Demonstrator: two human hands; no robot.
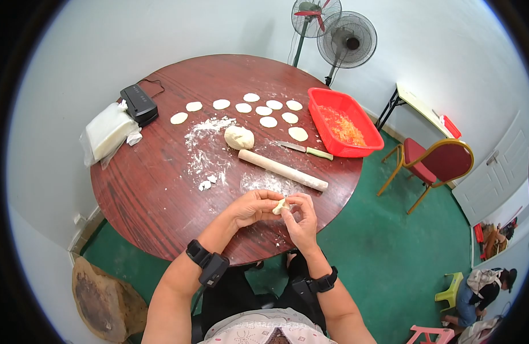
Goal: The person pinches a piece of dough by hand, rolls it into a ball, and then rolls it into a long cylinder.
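Observation:
My left hand [254, 208] and my right hand [300, 219] meet near the table's front edge, both pinching one small piece of dough [280, 206]. Just beyond them a wooden rolling pin [282, 170] lies slantwise on the dark red round table [144, 200]. A larger lump of dough [239, 137] rests by the pin's left end. Behind the pin is a knife [319, 153] with a green handle. Several flat dough rounds [268, 121] are spread farther back. White flour [204, 149] dusts the wood.
At the right edge stands a red basket [370, 146] with orange shredded filling. A black appliance [139, 105] and a bag of white sheets [107, 132] are at the left. Two fans [347, 40], a chair [445, 160] and a crouching person [479, 295] are beyond the table.

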